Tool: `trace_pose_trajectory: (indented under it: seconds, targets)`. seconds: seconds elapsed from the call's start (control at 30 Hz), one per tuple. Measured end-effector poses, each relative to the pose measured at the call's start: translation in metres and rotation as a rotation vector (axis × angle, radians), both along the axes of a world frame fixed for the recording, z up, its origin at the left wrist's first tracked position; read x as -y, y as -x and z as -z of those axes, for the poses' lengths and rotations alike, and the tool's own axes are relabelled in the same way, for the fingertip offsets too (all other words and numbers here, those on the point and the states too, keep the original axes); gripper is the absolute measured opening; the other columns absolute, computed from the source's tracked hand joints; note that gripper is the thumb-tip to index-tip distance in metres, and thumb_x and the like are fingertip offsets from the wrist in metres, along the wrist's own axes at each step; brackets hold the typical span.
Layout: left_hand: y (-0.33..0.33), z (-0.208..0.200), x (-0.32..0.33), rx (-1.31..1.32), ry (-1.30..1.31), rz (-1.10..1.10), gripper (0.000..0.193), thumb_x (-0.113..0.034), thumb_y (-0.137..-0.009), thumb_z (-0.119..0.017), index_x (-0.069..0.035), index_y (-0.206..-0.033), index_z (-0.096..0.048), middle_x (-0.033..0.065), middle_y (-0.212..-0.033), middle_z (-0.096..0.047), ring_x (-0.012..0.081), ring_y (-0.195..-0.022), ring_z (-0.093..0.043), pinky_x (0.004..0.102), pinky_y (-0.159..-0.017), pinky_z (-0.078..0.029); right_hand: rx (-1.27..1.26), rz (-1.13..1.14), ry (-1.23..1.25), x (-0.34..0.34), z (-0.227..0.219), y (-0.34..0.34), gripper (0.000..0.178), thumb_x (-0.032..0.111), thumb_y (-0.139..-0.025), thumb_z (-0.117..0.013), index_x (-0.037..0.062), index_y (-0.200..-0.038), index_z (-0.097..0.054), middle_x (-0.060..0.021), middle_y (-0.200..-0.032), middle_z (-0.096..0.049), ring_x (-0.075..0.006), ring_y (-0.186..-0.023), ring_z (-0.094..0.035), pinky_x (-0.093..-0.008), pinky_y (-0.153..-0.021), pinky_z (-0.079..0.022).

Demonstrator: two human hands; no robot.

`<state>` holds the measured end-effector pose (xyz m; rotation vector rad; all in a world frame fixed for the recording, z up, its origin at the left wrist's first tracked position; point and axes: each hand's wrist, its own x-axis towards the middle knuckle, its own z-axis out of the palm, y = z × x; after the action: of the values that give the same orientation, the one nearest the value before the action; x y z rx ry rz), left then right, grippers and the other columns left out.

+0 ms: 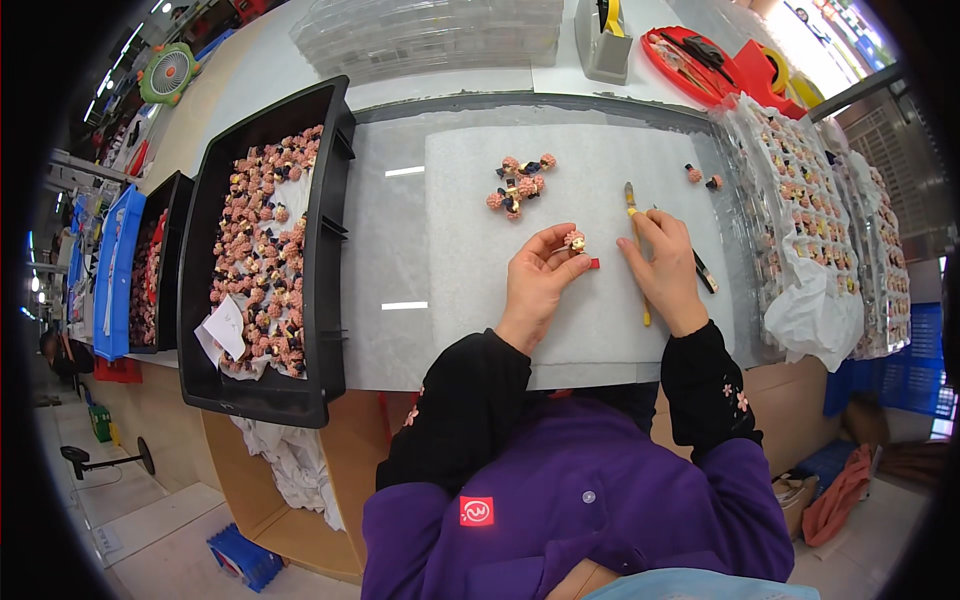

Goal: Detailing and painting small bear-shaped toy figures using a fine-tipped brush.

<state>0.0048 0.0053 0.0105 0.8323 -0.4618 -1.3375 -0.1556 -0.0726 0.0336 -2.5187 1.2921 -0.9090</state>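
The left hand [540, 285], above the middle of the white sheet [465, 320], is closed in a pinch, thumb against fingertips, on a pink-topped figurine [575, 240]; the right hand [664, 262], over the sheet's right part, is half curled across a yellow-handled tool [646, 312]; whether it grips the tool cannot be told; a figurine cluster [520, 185] lies on the sheet's far part; a black tray [328, 250] stands left of the sheet; clear-plastic packs [800, 190] stand right of it.

The place looks like a factory workshop: a workbench [385, 250] bears a black tray [331, 230] crowded with matching small figures [262, 225] and stacked clear trays [430, 45].
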Motion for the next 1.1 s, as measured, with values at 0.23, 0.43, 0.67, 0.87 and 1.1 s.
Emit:
trace_pose_trajectory:
  seconds: [0.23, 0.43, 0.67, 0.87, 1.1]
  targets:
    - [0.0, 0.002, 0.0, 0.007, -0.011, 0.0, 0.042, 0.008, -0.078, -0.063, 0.002, -0.117, -0.049, 0.0067, -0.103, -0.055, 0.0117, -0.092, -0.056, 0.0251, -0.083, -0.051, -0.005, 0.048, 0.048, 0.012, 0.005, 0.017, 0.032, 0.009, -0.073, -0.067, 0.0015, -0.103, -0.06, -0.0142, -0.102, -0.057, -0.0299, -0.095, -0.052, -0.0366, -0.082, -0.043]
    - [0.0, 0.002, 0.0, 0.024, 0.001, 0.001, 0.043, 0.009, -0.077, -0.062, 0.002, -0.117, -0.049, 0.0073, -0.105, -0.055, 0.0121, -0.093, -0.056, 0.0252, -0.083, -0.05, -0.064, 0.171, -0.006, 0.017, 0.007, 0.042, 0.03, 0.006, -0.075, -0.065, 0.0003, -0.104, -0.06, -0.0142, -0.1, -0.059, -0.0312, -0.094, -0.054, -0.0365, -0.081, -0.044]
    - [0.002, 0.0, 0.0, 0.024, -0.003, -0.006, 0.044, 0.009, -0.075, -0.064, 0.003, -0.116, -0.049, 0.0078, -0.105, -0.054, 0.0131, -0.093, -0.056, 0.0258, -0.082, -0.051, -0.027, 0.108, -0.036, 0.022, 0.011, 0.052, 0.028, 0.0, -0.078, -0.059, 0.0001, -0.106, -0.06, -0.0149, -0.093, -0.063, -0.0274, -0.083, -0.059, -0.0323, -0.074, -0.046]
    - [0.001, 0.001, 0.0, 0.025, -0.003, -0.003, 0.044, 0.008, -0.075, -0.065, 0.004, -0.116, -0.049, 0.0079, -0.104, -0.055, 0.0133, -0.092, -0.057, 0.0264, -0.082, -0.051, 0.228, -0.032, -0.178, -0.005, -0.015, 0.021, 0.025, 0.0, -0.084, -0.053, -0.002, -0.109, -0.057, -0.0145, -0.096, -0.059, -0.021, -0.079, -0.058, -0.0277, -0.069, -0.045]
    - [0.001, 0.0, 0.0, 0.003, -0.003, 0.019, 0.043, 0.007, -0.076, -0.065, 0.005, -0.117, -0.05, 0.0083, -0.104, -0.056, 0.0133, -0.093, -0.057, 0.0269, -0.083, -0.052, 0.173, -0.198, -0.052, -0.023, -0.024, -0.006, 0.021, 0.003, -0.083, -0.057, -0.0017, -0.103, -0.057, -0.0138, -0.082, -0.059, -0.0267, -0.073, -0.056, -0.0331, -0.064, -0.045]
